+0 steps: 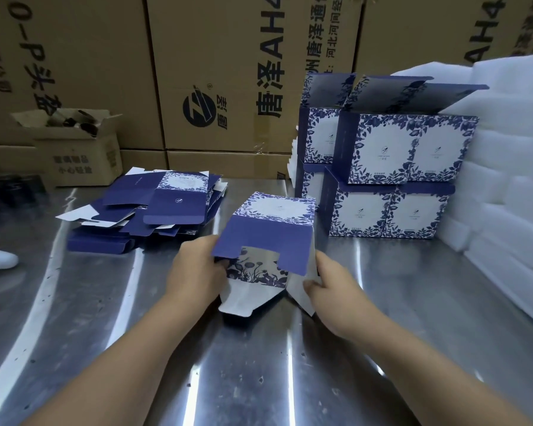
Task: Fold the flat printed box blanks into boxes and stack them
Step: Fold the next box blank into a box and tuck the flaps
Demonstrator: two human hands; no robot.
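Opening toward near, the blue-and-white printed cardboard box (pixel 274 212) stands between the grips; left grip (pixel 194 272) pinches its blue flap (pixel 259 241), right grip (pixel 336 287) its white flap (pixel 299 295).

Dim, bluish indoor light with strong glare on metal.
Bright white streaks curve over the steel table (pixel 259 379) in the lower half; the white foam stack (pixel 511 155) at right looks overexposed. Edges bend from the wide lens, and the upper left cartons (pixel 59 56) are soft.
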